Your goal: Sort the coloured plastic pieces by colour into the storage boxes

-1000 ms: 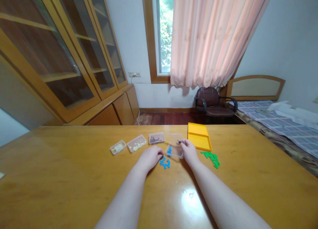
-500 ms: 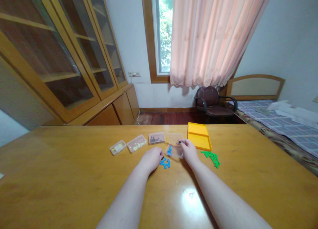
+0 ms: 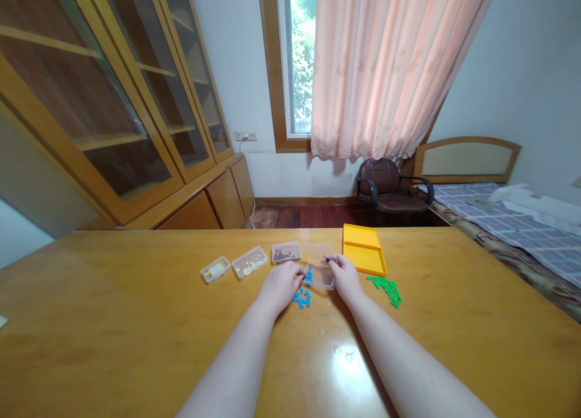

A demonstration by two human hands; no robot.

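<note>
A clear plastic box (image 3: 323, 282) with its see-through lid (image 3: 318, 250) folded back stands at the middle of the table, several small blue pieces (image 3: 309, 277) lying in its left part. My right hand (image 3: 345, 275) grips the box at its right side, fingers closed. My left hand (image 3: 282, 283) is at the box's left edge, fingertips pinched beside the blue pieces; whatever they hold is hidden. More loose blue pieces (image 3: 301, 299) lie on the table just in front of the box, next to my left wrist.
Left of the box stand clear boxes of dark pieces (image 3: 285, 254), cream pieces (image 3: 250, 264) and yellowish contents (image 3: 216, 271). To the right are an open yellow case (image 3: 365, 259) and a pile of green pieces (image 3: 387, 290). The wooden table (image 3: 136, 333) extends around them.
My left hand has moved up and slightly right, from the loose blue pieces to the clear box's left edge. My right hand stays on the box.
</note>
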